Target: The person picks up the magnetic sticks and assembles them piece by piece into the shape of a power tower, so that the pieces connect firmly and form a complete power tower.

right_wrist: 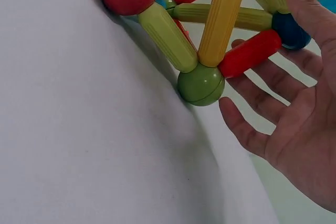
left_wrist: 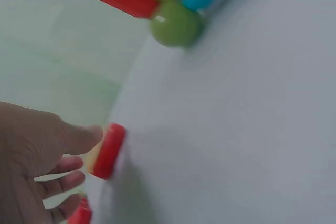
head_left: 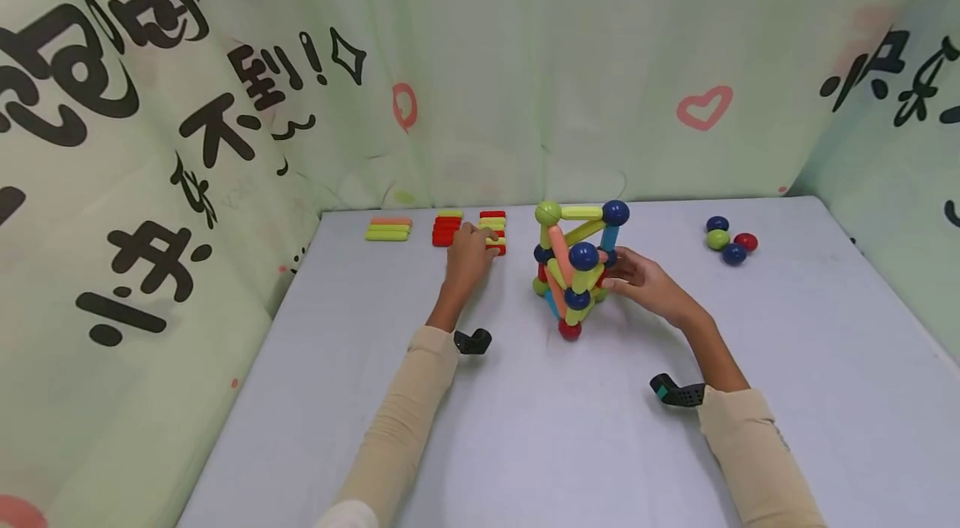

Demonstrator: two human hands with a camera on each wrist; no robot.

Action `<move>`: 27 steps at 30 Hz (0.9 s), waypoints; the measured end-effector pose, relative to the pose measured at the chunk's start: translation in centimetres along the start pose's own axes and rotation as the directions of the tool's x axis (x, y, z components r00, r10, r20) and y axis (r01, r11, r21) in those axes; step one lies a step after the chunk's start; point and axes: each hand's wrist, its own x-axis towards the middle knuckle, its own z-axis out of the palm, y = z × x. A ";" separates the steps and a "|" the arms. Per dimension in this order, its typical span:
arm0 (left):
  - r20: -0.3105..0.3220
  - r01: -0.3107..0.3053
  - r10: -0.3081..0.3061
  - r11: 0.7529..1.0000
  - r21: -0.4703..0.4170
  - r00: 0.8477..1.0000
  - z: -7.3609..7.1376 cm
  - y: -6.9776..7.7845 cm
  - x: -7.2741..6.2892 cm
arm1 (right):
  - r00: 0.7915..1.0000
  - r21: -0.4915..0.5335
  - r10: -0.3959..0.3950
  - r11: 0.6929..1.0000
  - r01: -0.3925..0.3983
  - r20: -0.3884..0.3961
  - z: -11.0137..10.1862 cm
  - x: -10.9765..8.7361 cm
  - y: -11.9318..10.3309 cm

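A tower of magnetic rods and balls stands on the table, with yellow, salmon, red and blue rods joined by green, blue and red balls. My right hand holds its right side; in the right wrist view, the thumb lies in front and the fingers reach behind a red rod near the bottom green ball. To the left, my left hand is over a stack of red and yellow rods. The left wrist view has its thumb at the end of a red rod, other fingers loosely bent and apart.
Beside the left hand lies another stack of red and yellow rods, and farther left a small stack of yellow and salmon rods. Several loose balls sit at the back right of the white table. A printed curtain hangs behind.
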 end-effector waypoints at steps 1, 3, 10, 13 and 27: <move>-0.001 0.003 -0.003 0.999 0.034 1.000 0.5 -0.4 0.0 | 1.000 -0.004 -0.002 1.000 0.002 0.002 0.1 0.0 0.1; -0.019 -0.015 0.017 0.997 0.073 1.000 1.4 -1.0 0.0 | 1.000 -0.020 -0.017 1.000 0.017 -0.003 0.3 0.0 0.2; -0.049 -0.121 0.136 0.965 0.234 0.990 2.4 -1.2 -0.1 | 0.998 -0.137 -0.036 0.990 0.030 -0.042 0.7 -0.9 0.2; -0.037 -0.140 0.155 0.954 0.266 0.987 2.5 -1.1 -0.3 | 0.997 -0.158 -0.038 0.987 0.028 -0.062 0.8 -1.7 0.3; 0.392 0.347 0.105 0.298 -0.889 0.914 -4.8 5.9 -3.4 | 0.998 -0.316 0.015 0.948 -0.032 -0.056 1.5 -3.6 1.7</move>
